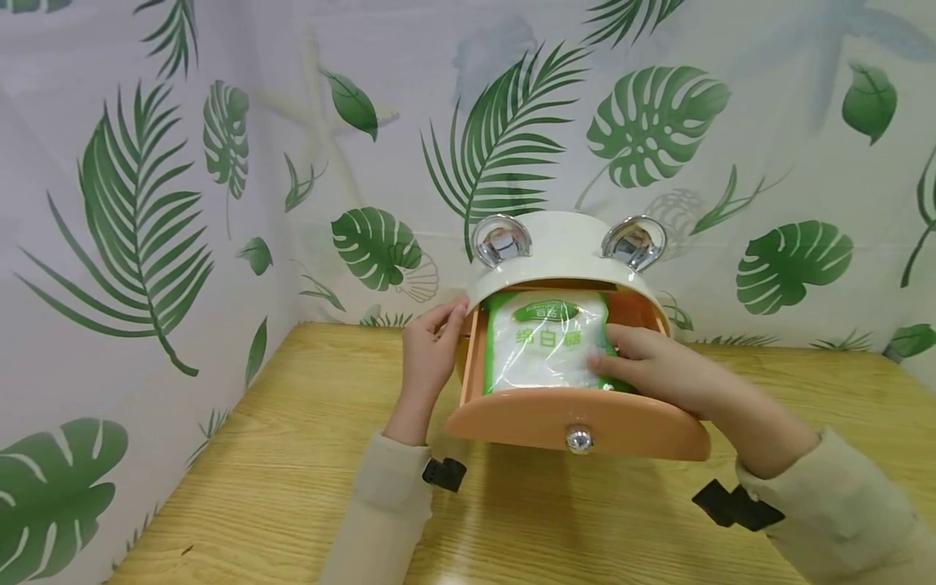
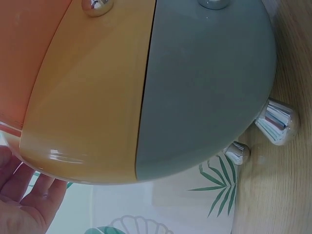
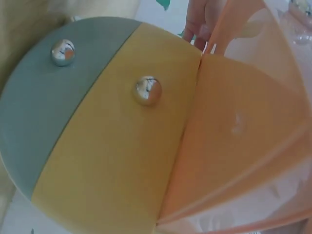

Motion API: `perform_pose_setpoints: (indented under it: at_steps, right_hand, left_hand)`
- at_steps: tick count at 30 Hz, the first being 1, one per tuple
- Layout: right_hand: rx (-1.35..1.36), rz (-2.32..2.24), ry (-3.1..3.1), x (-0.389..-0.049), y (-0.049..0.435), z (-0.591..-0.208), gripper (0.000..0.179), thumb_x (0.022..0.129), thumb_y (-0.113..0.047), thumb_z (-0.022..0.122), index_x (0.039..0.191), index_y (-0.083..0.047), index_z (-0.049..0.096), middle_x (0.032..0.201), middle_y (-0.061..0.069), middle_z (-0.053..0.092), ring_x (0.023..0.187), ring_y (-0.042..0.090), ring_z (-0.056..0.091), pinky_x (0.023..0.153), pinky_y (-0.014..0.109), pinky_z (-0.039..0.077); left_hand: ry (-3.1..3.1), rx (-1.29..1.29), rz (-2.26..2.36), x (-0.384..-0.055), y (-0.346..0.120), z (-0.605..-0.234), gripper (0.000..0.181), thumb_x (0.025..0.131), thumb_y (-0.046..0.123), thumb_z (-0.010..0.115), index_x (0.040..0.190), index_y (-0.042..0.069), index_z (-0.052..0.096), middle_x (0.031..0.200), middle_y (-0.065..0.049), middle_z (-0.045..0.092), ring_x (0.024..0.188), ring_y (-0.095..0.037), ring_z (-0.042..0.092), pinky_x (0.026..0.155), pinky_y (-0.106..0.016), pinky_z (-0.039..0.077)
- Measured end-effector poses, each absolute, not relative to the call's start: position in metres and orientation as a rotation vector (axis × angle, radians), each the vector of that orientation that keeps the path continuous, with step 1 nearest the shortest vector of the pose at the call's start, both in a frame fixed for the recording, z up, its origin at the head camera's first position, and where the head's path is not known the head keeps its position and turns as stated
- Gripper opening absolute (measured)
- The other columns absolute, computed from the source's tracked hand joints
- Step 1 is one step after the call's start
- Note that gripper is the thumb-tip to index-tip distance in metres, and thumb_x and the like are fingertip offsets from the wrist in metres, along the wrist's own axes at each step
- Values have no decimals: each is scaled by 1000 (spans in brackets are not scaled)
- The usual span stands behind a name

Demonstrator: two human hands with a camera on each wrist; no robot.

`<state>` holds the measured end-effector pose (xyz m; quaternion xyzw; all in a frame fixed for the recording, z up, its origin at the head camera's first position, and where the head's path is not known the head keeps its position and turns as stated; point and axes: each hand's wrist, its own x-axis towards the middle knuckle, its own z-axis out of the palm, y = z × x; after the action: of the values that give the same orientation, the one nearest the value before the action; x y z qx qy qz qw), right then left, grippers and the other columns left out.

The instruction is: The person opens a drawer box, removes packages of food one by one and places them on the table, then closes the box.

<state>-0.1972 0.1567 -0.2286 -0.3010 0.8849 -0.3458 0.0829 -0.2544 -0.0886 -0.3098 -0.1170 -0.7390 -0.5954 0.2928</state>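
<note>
A rounded storage box (image 1: 563,231) with a white shell stands on the table, its orange top drawer (image 1: 585,422) pulled out. Inside that drawer lies a green-and-white bag of soft white sugar (image 1: 544,349). My right hand (image 1: 658,366) grips the bag's right edge, thumb on its front; some of the fingers are hidden. My left hand (image 1: 431,349) touches the left side of the box with its fingertips, beside the open drawer. The left wrist view shows these fingers (image 2: 44,195) fairly straight against the shell.
Below the orange drawer are a yellow drawer (image 3: 122,146) and a grey-green drawer (image 3: 53,102), both closed, with round silver knobs. Two silver loops (image 1: 634,242) stick up from the shell. A leaf-patterned cloth (image 1: 366,162) hangs behind the wooden table (image 1: 278,487).
</note>
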Motion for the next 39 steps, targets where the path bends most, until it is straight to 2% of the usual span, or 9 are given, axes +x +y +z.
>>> perform_pose_setpoints:
  at_steps: [3, 7, 10, 14, 20, 25, 33, 39]
  right_hand:
    - [-873, -1104, 2630, -196, 155, -231, 31, 94, -23, 45, 112, 1, 47, 100, 6, 55, 88, 18, 48, 80, 28, 40]
    - [-772, -1252, 2579, -195, 155, -231, 29, 94, -22, 44, 108, 3, 46, 89, 7, 56, 75, 14, 53, 68, 23, 44]
    - [-677, -1391, 2513, -195, 154, -230, 31, 94, -22, 43, 107, 6, 44, 82, 8, 56, 65, 11, 55, 60, 23, 47]
    - [-611, -1503, 2455, -195, 153, -229, 32, 95, -22, 42, 108, 7, 43, 80, 6, 57, 62, 10, 56, 58, 23, 49]
    - [-564, -1906, 2075, -200, 154, -231, 23, 94, -16, 45, 106, 4, 44, 82, 4, 62, 67, 10, 61, 59, 22, 51]
    - [-642, -2075, 1798, -203, 157, -235, 17, 94, -12, 44, 105, 1, 46, 89, 6, 62, 72, 11, 62, 62, 21, 51]
    - [-812, -2180, 1557, -203, 161, -238, 24, 96, -9, 35, 111, -1, 51, 98, 10, 61, 80, 13, 62, 66, 22, 51]
    - [-946, -2256, 1392, -201, 161, -239, 29, 97, -4, 27, 108, 2, 54, 94, 11, 62, 79, 14, 62, 67, 22, 51]
  left_hand:
    - [-1959, -318, -1583, -255, -89, -310, 22, 88, 12, 56, 101, -2, 66, 100, -12, 64, 96, -20, 58, 75, -27, 50]
    - [-1951, -338, -1590, -254, -88, -310, 22, 88, 12, 56, 101, -3, 65, 99, -13, 64, 96, -21, 58, 75, -27, 50]
    - [-1951, -347, -1588, -254, -87, -309, 22, 88, 11, 55, 101, -3, 65, 99, -14, 64, 96, -21, 58, 75, -27, 50]
    - [-1955, -349, -1573, -253, -86, -307, 22, 88, 12, 55, 101, -3, 65, 99, -13, 64, 96, -21, 58, 74, -27, 50]
    - [-1948, -354, -1564, -254, -87, -306, 23, 88, 12, 55, 101, -3, 65, 99, -14, 64, 95, -21, 59, 72, -28, 51]
    - [-1946, -351, -1600, -255, -87, -306, 22, 88, 12, 55, 101, -3, 65, 100, -14, 64, 96, -21, 58, 71, -26, 51]
    - [-1932, -346, -1643, -253, -87, -307, 22, 88, 11, 55, 102, -4, 65, 101, -15, 63, 93, -22, 59, 68, -27, 52]
    - [-1931, -340, -1634, -255, -89, -309, 22, 88, 11, 55, 101, -4, 65, 100, -15, 63, 93, -22, 60, 67, -27, 52]
